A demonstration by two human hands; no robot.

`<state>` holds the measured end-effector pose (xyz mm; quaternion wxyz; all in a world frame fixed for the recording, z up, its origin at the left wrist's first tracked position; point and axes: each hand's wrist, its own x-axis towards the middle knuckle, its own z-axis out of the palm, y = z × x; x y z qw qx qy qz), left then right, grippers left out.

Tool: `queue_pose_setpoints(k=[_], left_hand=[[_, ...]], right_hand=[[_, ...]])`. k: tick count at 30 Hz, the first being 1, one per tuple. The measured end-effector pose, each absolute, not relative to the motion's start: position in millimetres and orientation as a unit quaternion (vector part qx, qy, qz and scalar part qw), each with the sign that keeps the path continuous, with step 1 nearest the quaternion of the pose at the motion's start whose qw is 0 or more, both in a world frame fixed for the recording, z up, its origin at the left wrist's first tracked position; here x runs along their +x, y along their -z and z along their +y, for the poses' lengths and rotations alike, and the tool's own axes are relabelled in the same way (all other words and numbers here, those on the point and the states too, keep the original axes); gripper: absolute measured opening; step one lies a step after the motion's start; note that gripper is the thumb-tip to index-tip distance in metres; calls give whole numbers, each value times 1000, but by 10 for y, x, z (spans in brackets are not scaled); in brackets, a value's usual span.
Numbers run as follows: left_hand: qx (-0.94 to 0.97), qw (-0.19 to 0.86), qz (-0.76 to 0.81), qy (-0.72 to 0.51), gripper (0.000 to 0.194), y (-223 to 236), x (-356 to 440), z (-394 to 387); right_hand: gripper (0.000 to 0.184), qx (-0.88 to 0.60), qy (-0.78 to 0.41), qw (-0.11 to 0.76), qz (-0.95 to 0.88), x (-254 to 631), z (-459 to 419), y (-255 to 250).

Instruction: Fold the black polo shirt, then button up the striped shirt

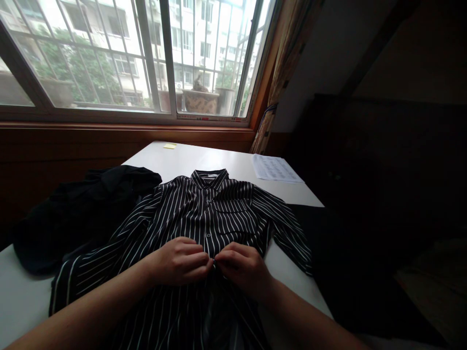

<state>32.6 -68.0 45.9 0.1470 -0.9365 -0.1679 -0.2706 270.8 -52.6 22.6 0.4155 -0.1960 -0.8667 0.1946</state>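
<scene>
A black shirt with white stripes lies face up on the white table, collar toward the window and sleeves spread to both sides. Two buttons on the upper front placket look fastened, while the front parts below my hands. My left hand is closed in a pinch at the front edge of the shirt. Directly beside it, my right hand pinches the other side of the placket, the fingertips of both hands nearly touching. Whatever button sits between the fingers is mostly hidden.
Dark bundled cloth lies on the table's left side. Printed papers rest at the far right corner, and a small yellow note near the back edge. Beyond the table is a barred window with a tied curtain.
</scene>
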Motion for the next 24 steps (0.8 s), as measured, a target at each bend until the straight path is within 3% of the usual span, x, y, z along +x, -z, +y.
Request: queue_pose_setpoints(k=[24], left_hand=[[-937,158,-164,265,7,-405,309,-663]], right_hand=[[14,-191,-174,417,-871,2707,-527,-219]])
